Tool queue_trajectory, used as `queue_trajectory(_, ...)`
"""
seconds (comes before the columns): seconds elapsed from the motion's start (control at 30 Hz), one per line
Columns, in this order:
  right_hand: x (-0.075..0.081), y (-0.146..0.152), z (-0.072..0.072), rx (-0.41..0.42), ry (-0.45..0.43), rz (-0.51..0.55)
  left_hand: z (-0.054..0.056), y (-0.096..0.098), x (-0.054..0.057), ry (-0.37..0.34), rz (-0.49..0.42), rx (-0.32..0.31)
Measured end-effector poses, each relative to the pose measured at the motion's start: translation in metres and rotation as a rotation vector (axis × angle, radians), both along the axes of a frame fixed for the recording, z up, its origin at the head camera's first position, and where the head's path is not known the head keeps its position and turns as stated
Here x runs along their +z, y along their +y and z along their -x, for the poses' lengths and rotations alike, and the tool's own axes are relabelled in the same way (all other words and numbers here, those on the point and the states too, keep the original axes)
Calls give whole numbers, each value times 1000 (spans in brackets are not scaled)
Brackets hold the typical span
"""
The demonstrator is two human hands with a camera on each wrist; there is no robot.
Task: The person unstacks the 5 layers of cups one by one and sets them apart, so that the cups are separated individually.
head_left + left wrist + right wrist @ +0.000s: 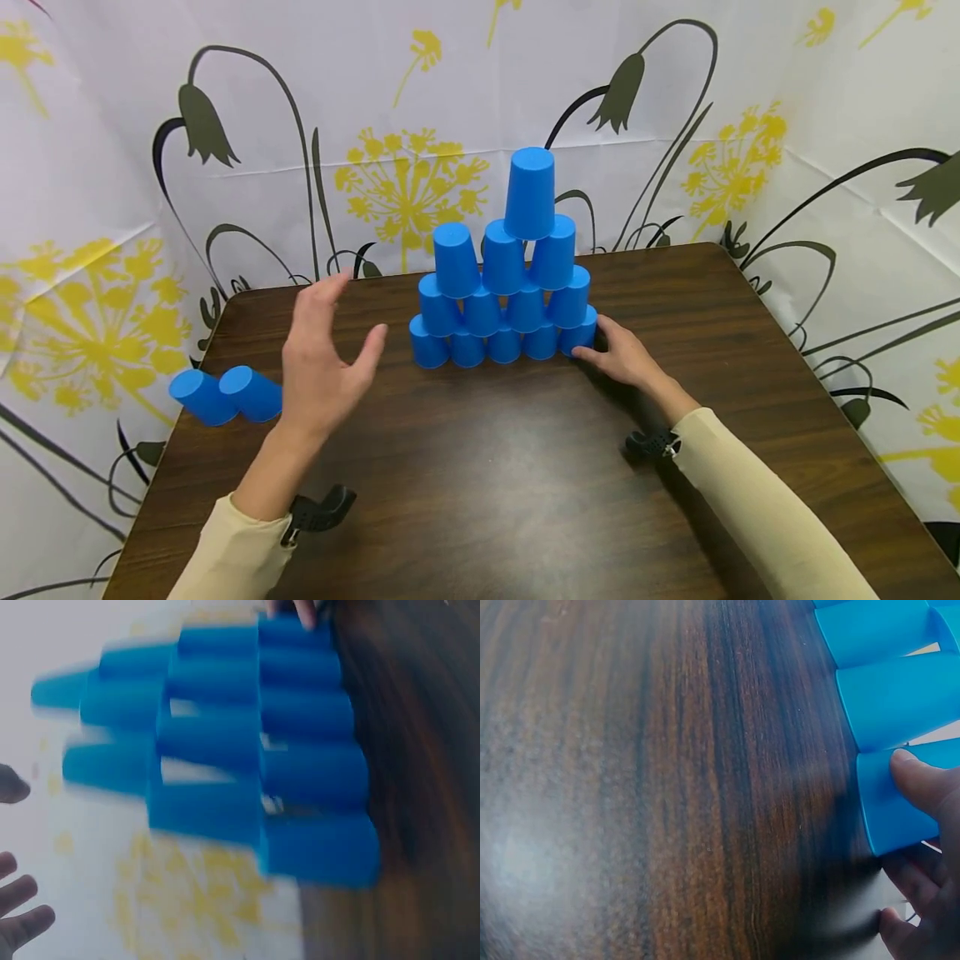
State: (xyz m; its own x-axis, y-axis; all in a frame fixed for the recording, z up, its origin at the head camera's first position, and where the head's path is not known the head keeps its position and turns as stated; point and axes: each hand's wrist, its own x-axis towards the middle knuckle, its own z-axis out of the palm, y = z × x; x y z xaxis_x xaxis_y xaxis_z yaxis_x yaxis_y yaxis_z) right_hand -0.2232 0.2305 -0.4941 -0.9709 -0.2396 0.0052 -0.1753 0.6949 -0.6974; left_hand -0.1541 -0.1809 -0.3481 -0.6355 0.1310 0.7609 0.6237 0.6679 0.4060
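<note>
Blue cups, all upside down, form a stepped stack on the table. Several make up each of the two lower rows, three stand above them, and a single top cup [531, 193] sits over the gap between the middle and right ones. My right hand [628, 357] grips the bottom row's right end cup [883, 814], thumb across its front and fingers round its outer side. To the left of the stack my left hand [318, 362] is raised with thumb and fingers spread apart, holding nothing. In the left wrist view, its fingertips [26, 926] appear beside the blurred stack.
Two more upside-down blue cups, an outer one [201, 396] and an inner one [251, 393], stand by the table's left edge, partly behind my left hand. The dark wooden table [487, 475] meets a flower-printed cloth [465, 92] at its back and sides.
</note>
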Motion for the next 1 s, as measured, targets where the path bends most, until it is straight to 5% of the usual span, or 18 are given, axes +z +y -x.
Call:
queue_trajectory(0.17, 1, 1, 0, -1, 1, -1, 15, 49, 25, -1, 56, -191)
queue_trajectory(0.3, 1, 2, 0, -1, -12, -4, 20, 80, 41, -49, 89, -242)
queue_trajectory(0.6, -2, 3, 0, 3, -1, 4, 47, 126, 63, -155, 48, -237)
queue_trajectory(0.83, -2, 3, 2, 5, 9, 0, 76, 147, 63, -199, 58, -223)
queue_trajectory(1.0, -1, 2, 0, 3, 1, 5, 84, 158, 62, -190, 32, -234)
